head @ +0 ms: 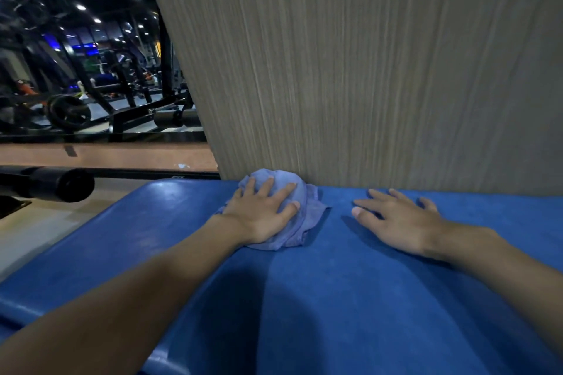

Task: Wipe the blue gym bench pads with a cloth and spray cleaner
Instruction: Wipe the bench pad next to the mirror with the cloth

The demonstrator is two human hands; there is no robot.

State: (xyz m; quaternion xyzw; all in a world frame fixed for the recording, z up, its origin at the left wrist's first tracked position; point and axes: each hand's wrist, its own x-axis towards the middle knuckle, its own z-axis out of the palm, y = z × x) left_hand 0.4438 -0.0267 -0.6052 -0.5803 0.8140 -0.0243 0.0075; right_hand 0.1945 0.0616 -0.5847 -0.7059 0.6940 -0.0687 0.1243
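Wiping step: the left hand [262,213] presses spread fingers on the bunched cloth [312,211], on the blue bench pad [335,298] against the wood-grain wall panel [365,70]. The right hand [399,222] lies flat, released (no spray bottle visible). Next, likely a firm drag away from the panel.

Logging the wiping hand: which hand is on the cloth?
The left hand, fingers spread over the bunched cloth; the right hand rests directly on the blue pad.
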